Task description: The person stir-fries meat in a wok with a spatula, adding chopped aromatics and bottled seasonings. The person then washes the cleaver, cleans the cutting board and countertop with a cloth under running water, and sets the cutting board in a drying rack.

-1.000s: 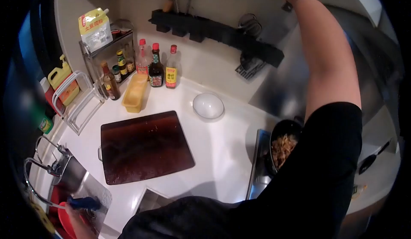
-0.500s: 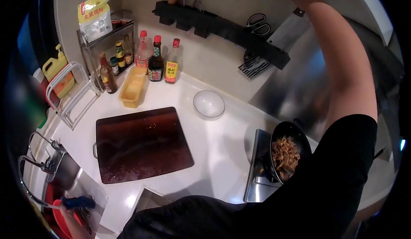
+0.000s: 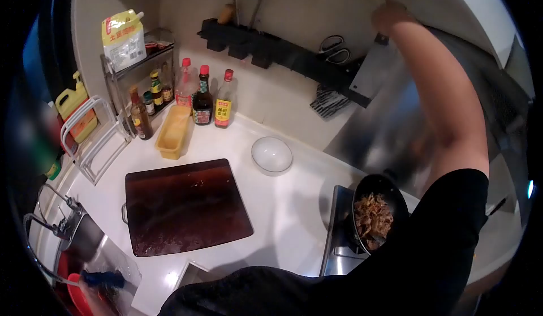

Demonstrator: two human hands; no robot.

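Note:
My right hand [image 3: 390, 15] is raised at the upper right, closed around the handle of a cleaver [image 3: 370, 64]. Its broad blade points down and overlaps the right end of the black wall rack [image 3: 294, 64]. Scissors [image 3: 334, 50] hang just left of the blade. At the lower left, my left hand [image 3: 86, 287] is partly in view over the sink [image 3: 131, 254], beside a red bowl [image 3: 76, 290] and a dark blue item [image 3: 104, 278]. Its fingers are too dim and covered to make out.
A dark cutting board [image 3: 186, 208] lies on the white counter, with a white bowl [image 3: 271, 155] behind it. Cooked food fills part of a black pan [image 3: 393, 194] on the stove at right. Bottles [image 3: 202, 98] and a yellow container [image 3: 172, 132] stand against the wall.
The camera view has tilted up, so the scene sits lower. The cleaver has come down relative to the rack, its blade now overlapping the rack's right end. My left hand stays by the sink.

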